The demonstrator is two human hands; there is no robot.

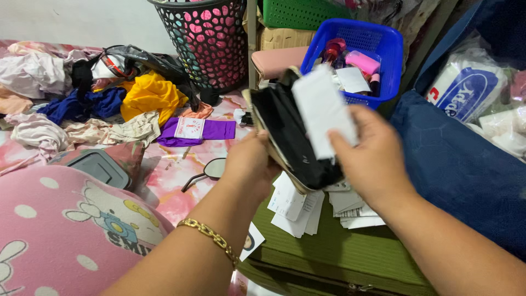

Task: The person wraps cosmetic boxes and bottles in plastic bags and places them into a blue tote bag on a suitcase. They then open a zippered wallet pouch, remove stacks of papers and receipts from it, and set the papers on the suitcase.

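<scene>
My left hand (249, 164) grips an open black wallet (285, 131) with a beige edge, held upright in the middle of the head view. My right hand (370, 156) pinches a white paper slip (323, 107) that sticks up out of the wallet's top. A gold chain bracelet (211, 235) circles my left wrist. Below the wallet, several white paper slips and cards (298, 211) lie scattered on a green folded mat (350, 252).
A blue plastic basket (383, 38) of small bottles stands behind the wallet, with a black mesh laundry basket (208, 38) to its left. Loose clothes (148, 96), a purple cloth (216, 130) and a hand mirror (211, 170) lie on the pink sheet. A pink cartoon pillow (66, 230) is near left, a navy bag (466, 164) right.
</scene>
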